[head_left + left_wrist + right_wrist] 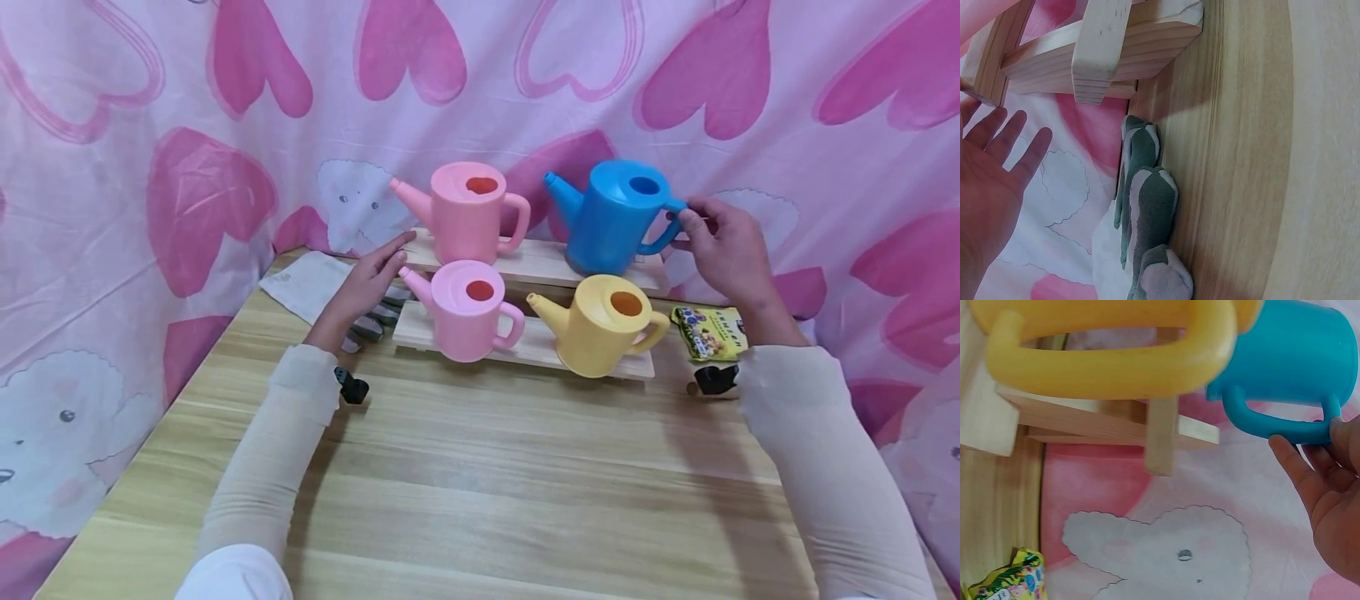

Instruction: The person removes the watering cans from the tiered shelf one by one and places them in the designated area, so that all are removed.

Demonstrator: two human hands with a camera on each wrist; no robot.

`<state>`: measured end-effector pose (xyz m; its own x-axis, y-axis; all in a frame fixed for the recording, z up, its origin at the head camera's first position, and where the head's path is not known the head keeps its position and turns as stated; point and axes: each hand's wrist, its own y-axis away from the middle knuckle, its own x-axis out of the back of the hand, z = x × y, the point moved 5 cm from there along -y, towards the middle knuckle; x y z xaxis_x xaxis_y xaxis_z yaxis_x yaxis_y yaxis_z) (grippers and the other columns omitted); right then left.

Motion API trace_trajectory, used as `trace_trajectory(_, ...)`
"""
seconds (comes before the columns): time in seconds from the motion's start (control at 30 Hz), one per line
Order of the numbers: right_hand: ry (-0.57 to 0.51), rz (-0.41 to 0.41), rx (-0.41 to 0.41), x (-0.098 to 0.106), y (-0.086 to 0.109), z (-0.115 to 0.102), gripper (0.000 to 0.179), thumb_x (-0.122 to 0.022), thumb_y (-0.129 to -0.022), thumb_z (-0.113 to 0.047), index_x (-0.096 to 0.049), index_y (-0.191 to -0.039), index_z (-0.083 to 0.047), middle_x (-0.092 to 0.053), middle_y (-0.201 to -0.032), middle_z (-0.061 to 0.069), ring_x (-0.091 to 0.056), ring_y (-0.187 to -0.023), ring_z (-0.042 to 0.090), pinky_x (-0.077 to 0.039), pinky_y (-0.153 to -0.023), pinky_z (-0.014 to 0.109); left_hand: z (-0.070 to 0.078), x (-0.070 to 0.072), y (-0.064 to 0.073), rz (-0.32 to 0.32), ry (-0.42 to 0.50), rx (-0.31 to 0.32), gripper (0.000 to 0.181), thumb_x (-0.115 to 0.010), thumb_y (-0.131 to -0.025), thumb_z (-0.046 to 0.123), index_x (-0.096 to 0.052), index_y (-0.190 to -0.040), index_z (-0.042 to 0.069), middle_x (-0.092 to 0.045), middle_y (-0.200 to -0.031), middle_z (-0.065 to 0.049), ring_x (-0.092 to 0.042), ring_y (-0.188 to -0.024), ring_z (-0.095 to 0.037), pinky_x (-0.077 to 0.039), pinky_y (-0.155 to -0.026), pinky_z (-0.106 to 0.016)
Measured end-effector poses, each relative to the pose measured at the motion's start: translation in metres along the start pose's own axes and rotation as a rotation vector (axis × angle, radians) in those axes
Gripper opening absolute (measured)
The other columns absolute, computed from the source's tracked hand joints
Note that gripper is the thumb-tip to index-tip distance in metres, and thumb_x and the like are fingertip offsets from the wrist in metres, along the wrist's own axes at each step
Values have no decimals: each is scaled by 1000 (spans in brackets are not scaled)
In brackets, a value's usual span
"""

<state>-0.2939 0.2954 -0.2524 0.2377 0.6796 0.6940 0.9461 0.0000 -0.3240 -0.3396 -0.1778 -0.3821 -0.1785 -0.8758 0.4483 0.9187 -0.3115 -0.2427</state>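
On the upper tier of a wooden two-step stand [536, 258] are a salmon-pink watering can [467, 218] and a blue watering can [617, 221]. A light pink watering can [468, 321] and a yellow watering can [600, 333] stand on the lower tier. All spouts point left. My right hand [729, 246] pinches the top of the blue can's handle [1272, 425] between thumb and fingers. With fingers extended, my left hand [367, 287] touches the left end of the upper tier, as the left wrist view [991, 169] also shows.
Grey-green and white gloves [1154, 200] lie left of the stand on the wooden table [480, 483]. A yellow snack packet [708, 333] is at the right. Behind everything hangs a pink heart-patterned curtain [495, 108].
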Motion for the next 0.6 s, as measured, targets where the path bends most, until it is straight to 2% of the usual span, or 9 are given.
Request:
trace_trajectory(0.1,-4,21,-12,7,0,-4,47,-45,-110,-30,-54,-149,-6,-61,-136,18,-64,-121,35,-53,-95,37,0,0,0,3,5,-11,52,-45,-112,31,-37,-161,15,-35,-165,-5,-27,-152,-22,-28,-120,-49)
trace_trajectory(0.17,-2,30,-20,12,1,-6,48,-45,-110,-31,-53,-150,-7,-60,-138,17,-64,-122,34,-53,-96,37,5,0,2,2,9,-9,52,-43,-112,30,-36,-161,14,-34,-165,-7,-27,-152,-24,-27,-120,-51)
trace_trajectory(0.33,9,60,-22,23,9,-19,48,-46,-109,-34,-55,-149,-9,-61,-137,16,-66,-120,29,-53,-93,32,6,-1,2,0,3,4,53,-42,-112,33,-35,-162,16,-32,-166,-5,-24,-153,-22,-26,-121,-51)
trace_trajectory(0.37,8,67,-19,25,11,-22,48,-47,-109,-34,-56,-149,-9,-62,-137,16,-67,-119,28,-53,-92,31,1,-1,0,1,-2,2,53,-43,-112,35,-36,-162,18,-33,-165,-3,-24,-152,-20,-26,-121,-50)
trace_trajectory(0.6,-23,72,-8,36,24,-43,47,-51,-107,-35,-57,-148,-14,-63,-135,12,-68,-114,21,-53,-90,26,1,-1,1,1,-11,8,53,-43,-112,37,-37,-162,18,-33,-165,-2,-25,-152,-20,-28,-120,-51)
